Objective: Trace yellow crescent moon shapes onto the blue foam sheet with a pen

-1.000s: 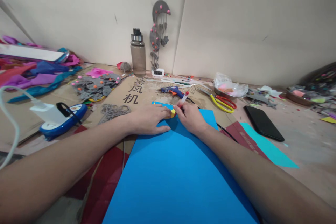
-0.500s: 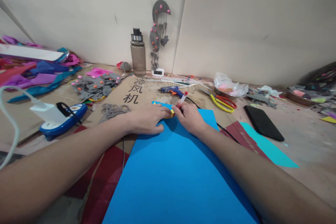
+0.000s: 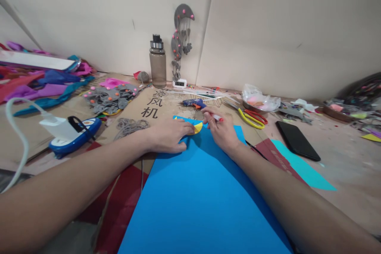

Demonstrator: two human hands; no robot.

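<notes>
A large blue sheet of paper lies lengthwise in front of me. My left hand rests flat near its far end, fingers stretched out over a yellow cut-out with a curved edge. Part of that yellow piece is hidden under the fingers. Just to the right, my right hand is closed around a pen with a red end, tilted over the sheet. The pen's tip cannot be made out. Beyond the hands lies a blue glue gun on the cardboard.
Scissors with yellow and red handles and a black phone lie to the right, near a turquoise paper strip. A water bottle stands by the wall. At left are a blue power strip, grey yarn and felt pieces.
My right hand has shifted slightly right, off the yellow cut-out. The pen has swung from upright to a lower slant. My left hand stays on the cut-out, and more of it shows.
</notes>
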